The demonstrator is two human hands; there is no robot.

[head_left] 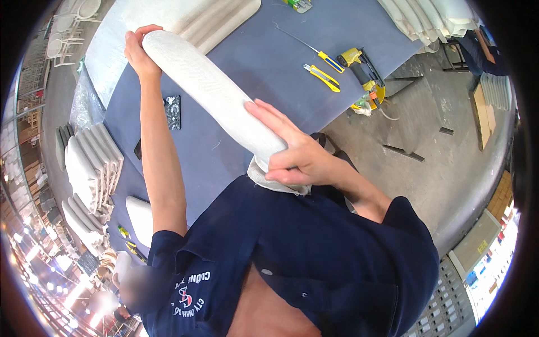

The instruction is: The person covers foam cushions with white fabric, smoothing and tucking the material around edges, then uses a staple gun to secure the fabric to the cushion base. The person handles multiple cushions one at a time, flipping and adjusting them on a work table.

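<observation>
Hands hold one long white cushion panel [210, 92] slantwise above the blue-covered counter [264, 62]. The left hand [140, 53] has its grip closed around the panel's far, upper end, fingers curled over the rounded edge. The right hand [295, 151] clamps the near, lower end, palm on top and fingers wrapped down the side, so the panel spans the whole gap between the two grips and runs from upper left to lower right. Just below the right hand a loose edge of white fabric [269, 180] sticks out from the panel's end, against the dark blue shirt [314, 247]. The panel is lifted off the counter; only its ends are touched.

On the counter, under the left forearm, lies a dark phone [173, 111]. Farther right lie a yellow-handled screwdriver [320, 51] and a yellow utility knife [321, 77], near each other, and just beside them at the counter's edge sits a yellow and black staple gun [362, 67]. More white cushion panels are stacked at the top of the counter [208, 19], at the upper right [432, 19] and along the left side [92, 163]. Grey concrete floor [438, 151] lies to the right.
</observation>
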